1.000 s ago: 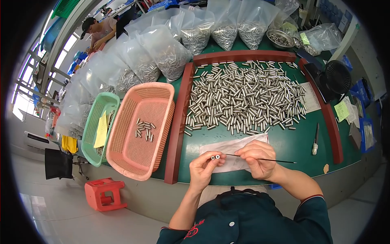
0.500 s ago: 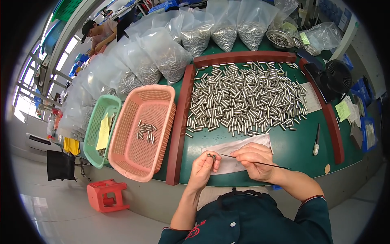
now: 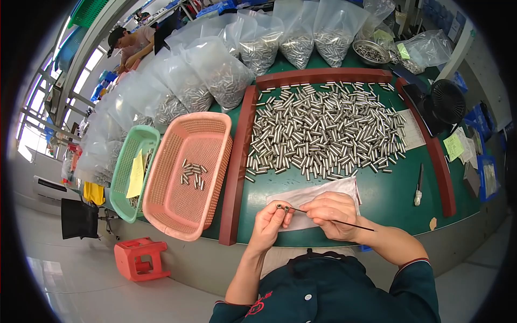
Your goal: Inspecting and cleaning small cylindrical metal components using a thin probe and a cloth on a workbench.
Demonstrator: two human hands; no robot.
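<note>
My left hand (image 3: 267, 220) pinches a small metal tube (image 3: 282, 207) by its end, just above a white cloth (image 3: 318, 195) on the green table (image 3: 388, 196). My right hand (image 3: 333, 214) grips a thin dark rod (image 3: 353, 224) whose tip points at the tube's opening. Beyond the hands, a wide heap of short silver tubes (image 3: 323, 132) covers the table inside a dark red frame (image 3: 237, 167).
A pink basket (image 3: 207, 134) with several tubes stands to the left, a green basket (image 3: 126, 172) beside it. Clear bags of tubes (image 3: 221, 75) line the back. A white-handled tool (image 3: 418, 185), a black fan (image 3: 446, 102) and a red stool (image 3: 141, 259) are nearby. Another person (image 3: 132, 46) works far left.
My left hand has turned the tube and drawn slightly toward my right hand; the rod tip now meets the tube's end. The heap and baskets are unchanged.
</note>
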